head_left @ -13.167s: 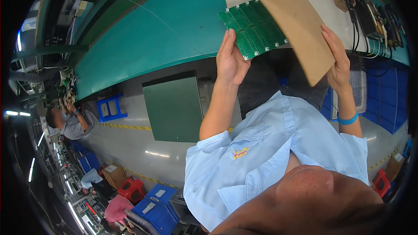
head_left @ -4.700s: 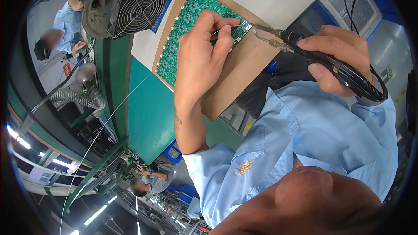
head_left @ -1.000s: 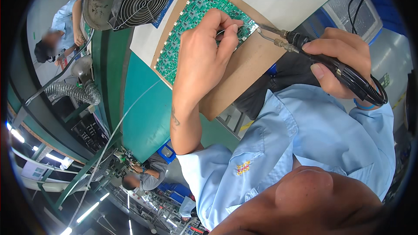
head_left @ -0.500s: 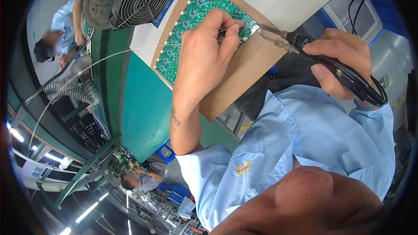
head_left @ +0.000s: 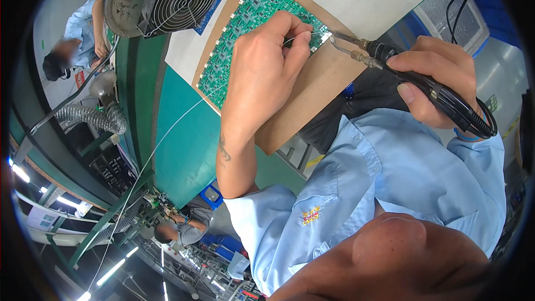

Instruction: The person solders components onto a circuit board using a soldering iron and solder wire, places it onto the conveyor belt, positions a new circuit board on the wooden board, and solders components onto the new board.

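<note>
A green circuit board (head_left: 220,58) packed with small parts lies on a brown sheet of board (head_left: 301,100). My left hand (head_left: 264,64) is over the circuit board, thumb and forefinger pinching a thin solder wire (head_left: 184,116). The wire's short end points at the board's right corner, and its long tail runs off to the lower left. My right hand (head_left: 440,78) grips a black soldering iron (head_left: 415,78) with two metal tips. Those tips are at white parts on that corner; whether they touch cannot be made out.
A black fan with a wire guard (head_left: 186,0) stands beyond the circuit board, beside a dusty round duct (head_left: 128,0). A white sheet (head_left: 368,0) covers part of the green table (head_left: 181,156). Two other people (head_left: 83,28) work farther off on the left.
The tail of the solder wire has swung downward, from crossing the left side to hanging toward the lower left. Both hands and the soldering iron have hardly moved.
</note>
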A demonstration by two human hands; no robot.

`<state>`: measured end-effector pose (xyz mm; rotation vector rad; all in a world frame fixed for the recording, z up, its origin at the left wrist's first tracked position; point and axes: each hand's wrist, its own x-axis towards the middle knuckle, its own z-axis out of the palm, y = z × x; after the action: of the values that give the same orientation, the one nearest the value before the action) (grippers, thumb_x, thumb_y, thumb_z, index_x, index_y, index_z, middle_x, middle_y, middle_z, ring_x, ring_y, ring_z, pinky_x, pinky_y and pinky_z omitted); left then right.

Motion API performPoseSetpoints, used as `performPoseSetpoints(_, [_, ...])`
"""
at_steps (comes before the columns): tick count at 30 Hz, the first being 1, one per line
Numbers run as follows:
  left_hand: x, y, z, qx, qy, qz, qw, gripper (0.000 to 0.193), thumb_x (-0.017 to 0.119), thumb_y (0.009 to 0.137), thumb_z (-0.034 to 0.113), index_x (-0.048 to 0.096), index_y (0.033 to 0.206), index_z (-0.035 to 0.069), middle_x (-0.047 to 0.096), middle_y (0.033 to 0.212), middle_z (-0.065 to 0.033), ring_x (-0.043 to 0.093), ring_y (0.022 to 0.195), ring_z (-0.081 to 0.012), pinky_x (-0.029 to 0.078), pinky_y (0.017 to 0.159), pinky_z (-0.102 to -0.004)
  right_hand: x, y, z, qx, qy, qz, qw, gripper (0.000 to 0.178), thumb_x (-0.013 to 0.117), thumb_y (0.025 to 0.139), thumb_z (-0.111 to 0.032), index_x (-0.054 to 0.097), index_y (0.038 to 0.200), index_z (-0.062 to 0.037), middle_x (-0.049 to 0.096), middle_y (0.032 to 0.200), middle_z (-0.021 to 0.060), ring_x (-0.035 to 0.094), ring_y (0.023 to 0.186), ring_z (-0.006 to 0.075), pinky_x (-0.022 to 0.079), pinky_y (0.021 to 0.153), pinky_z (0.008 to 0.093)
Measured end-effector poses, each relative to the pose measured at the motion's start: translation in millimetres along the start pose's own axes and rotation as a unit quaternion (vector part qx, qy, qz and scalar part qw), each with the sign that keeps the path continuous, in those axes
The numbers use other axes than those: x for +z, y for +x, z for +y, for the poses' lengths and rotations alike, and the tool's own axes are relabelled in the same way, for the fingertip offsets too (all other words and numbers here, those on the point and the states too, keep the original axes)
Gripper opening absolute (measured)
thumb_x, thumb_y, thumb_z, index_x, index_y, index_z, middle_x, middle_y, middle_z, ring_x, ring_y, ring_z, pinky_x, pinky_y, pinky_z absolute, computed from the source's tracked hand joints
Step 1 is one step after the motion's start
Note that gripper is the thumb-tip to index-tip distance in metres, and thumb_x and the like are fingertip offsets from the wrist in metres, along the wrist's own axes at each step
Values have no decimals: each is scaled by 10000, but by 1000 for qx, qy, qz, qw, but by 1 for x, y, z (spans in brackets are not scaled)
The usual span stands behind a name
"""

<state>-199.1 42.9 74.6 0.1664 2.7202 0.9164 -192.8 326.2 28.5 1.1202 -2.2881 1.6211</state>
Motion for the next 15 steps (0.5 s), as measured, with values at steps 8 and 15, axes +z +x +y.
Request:
performPoseSetpoints(8, [7,3,0,45,-8,45,998,89,710,936,68,710,934,-21,700,743,-113,554,557,-211,474,576,-347,-1,0,-2,4,-5,-7,1000,333,769,730,-89,772,1041,30,665,753,105,508,537,197,426,491,289])
performPoseSetpoints(15, [8,2,2,48,6,48,998,92,708,931,63,704,928,-29,705,752,-126,557,555,-223,484,583,-356,-2,-1,-3,5,-3,-6,1000,338,769,727,-88,770,1044,33,670,755,110,511,539,199,430,493,288])
